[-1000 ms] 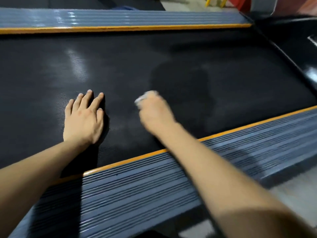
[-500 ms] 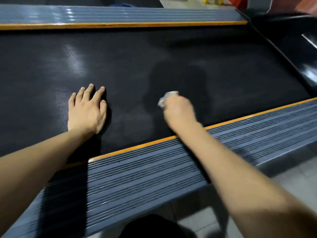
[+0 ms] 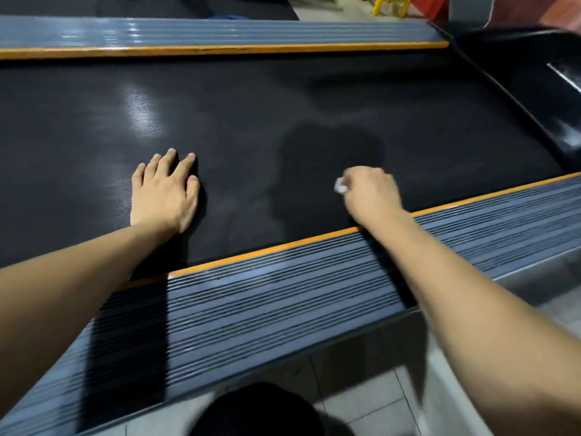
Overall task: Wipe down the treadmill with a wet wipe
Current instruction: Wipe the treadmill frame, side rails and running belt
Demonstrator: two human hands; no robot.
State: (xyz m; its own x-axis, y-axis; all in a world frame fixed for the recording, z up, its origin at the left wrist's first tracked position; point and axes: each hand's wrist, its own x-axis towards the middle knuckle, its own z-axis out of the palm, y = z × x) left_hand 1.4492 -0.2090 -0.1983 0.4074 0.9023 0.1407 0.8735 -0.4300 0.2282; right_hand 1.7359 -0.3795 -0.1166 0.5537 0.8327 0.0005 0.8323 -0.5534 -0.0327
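The treadmill's black belt (image 3: 251,114) fills the middle of the view, between two grey ribbed side rails with orange strips. My left hand (image 3: 163,193) lies flat on the belt, fingers straight and slightly spread. My right hand (image 3: 371,193) is curled round a small white wet wipe (image 3: 340,185), pressing it on the belt close to the near orange strip. Only a scrap of the wipe shows at my fingers. A darker damp-looking patch (image 3: 330,152) lies on the belt just beyond my right hand.
The near side rail (image 3: 283,303) runs under both forearms. The far rail (image 3: 220,33) crosses the top. A glossy black motor cover (image 3: 534,77) sits at the right end. Tiled floor (image 3: 377,388) lies below, and yellow chair legs (image 3: 390,4) stand at the top.
My right hand has slid the wipe to the right along the belt, nearer the near rail. My left hand stays flat in the same place.
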